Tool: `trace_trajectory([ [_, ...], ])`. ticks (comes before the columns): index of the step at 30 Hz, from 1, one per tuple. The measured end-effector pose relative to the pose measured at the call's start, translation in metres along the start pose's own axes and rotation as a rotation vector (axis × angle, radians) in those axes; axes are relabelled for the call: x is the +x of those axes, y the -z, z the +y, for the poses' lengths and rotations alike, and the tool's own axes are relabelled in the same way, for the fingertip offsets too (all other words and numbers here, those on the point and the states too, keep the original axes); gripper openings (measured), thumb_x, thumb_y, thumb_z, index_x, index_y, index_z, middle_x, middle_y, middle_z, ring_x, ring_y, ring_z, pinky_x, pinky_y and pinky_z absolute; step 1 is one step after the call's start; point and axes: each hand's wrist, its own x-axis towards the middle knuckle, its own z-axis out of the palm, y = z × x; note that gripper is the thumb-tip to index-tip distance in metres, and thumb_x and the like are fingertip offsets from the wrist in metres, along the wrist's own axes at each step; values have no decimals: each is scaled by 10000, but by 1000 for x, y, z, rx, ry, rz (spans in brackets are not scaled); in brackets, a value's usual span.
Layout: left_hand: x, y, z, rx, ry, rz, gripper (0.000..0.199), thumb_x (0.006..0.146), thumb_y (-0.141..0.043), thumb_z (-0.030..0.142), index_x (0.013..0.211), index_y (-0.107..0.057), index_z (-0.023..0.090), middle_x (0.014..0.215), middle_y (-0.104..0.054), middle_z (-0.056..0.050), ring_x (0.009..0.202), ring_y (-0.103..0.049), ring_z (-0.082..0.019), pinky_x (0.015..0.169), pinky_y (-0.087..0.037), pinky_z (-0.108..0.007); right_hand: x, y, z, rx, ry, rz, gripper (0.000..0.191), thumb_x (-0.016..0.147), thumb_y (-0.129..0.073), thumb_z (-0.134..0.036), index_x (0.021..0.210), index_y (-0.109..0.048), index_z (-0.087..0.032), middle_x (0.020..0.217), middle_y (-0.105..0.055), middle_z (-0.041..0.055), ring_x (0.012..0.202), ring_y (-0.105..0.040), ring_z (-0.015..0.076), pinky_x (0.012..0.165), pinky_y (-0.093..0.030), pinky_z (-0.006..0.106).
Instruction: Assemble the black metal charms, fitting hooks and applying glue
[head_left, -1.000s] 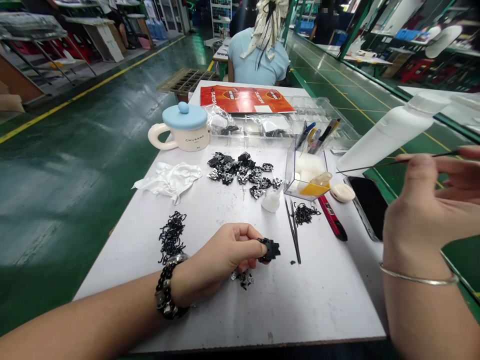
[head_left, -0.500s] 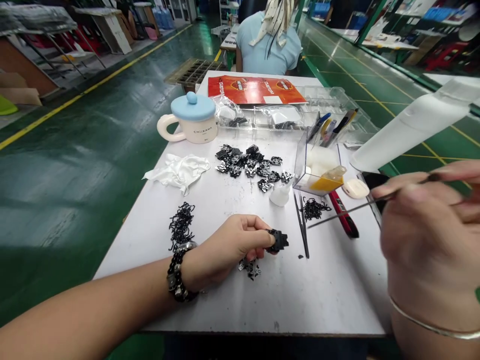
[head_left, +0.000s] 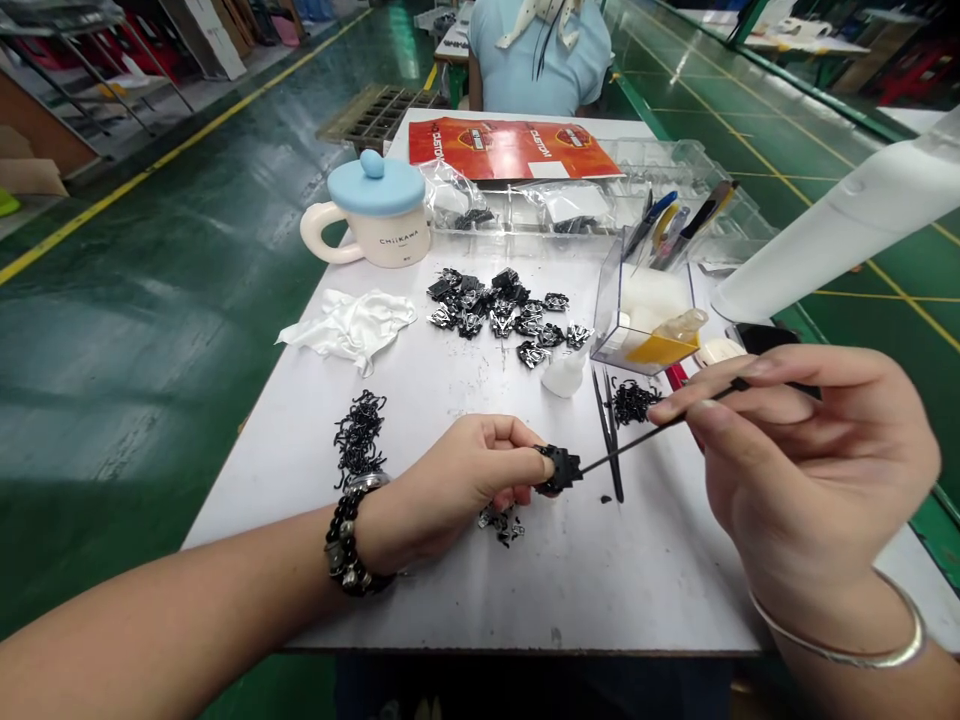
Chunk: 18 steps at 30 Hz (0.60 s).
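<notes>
On the table point(head_left: 652, 590), a printed sheet point(head_left: 510, 150) lay at the far end, beyond two plastic bags point(head_left: 450, 188) on a compartment tray point(head_left: 517, 222). The lidded mug point(head_left: 394, 238) stood left of the tray, with a cloth point(head_left: 352, 328) nearer and a left-hand pile of bent pins point(head_left: 360, 435) nearer still. A cluster of metal-fitted parts point(head_left: 501, 312) lay at the centre, the dropper bottle point(head_left: 564, 376) just nearer on its right. Farther right stood a desk organizer point(head_left: 609, 338) with pens point(head_left: 660, 222) in it, then a large bottle point(head_left: 832, 222). Tweezers point(head_left: 617, 484) lay nearer than the organizer, left of a second pile point(head_left: 637, 402).
</notes>
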Motion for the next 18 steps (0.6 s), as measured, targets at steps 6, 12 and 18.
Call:
trace_trajectory([
  [6,-1,0,1,5,6,-15,97,681,-642,192,692,-563,137,436,-482,77,424,-386,-37,470,-296,-189,-1,-2,2,-4,19,5,317,654,-699,-2,910,-595,-155,660,-648,-19,638,-687,185,599,-566,306],
  [12,-1,1,1,7,12,-24,125,676,-660,213,690,-558,141,419,-462,84,428,-381,-41,473,-286,-197,0,-1,2,-15,3,-9,306,663,-698,-9,906,-600,-167,655,-647,-24,641,-684,186,596,-567,320],
  [18,-1,1,0,14,9,-22,118,672,-655,213,705,-562,147,419,-467,83,438,-393,-51,491,-284,-218,11,5,9,26,119,127,254,700,-661,3,891,-595,-150,636,-630,-47,630,-683,149,618,-577,287],
])
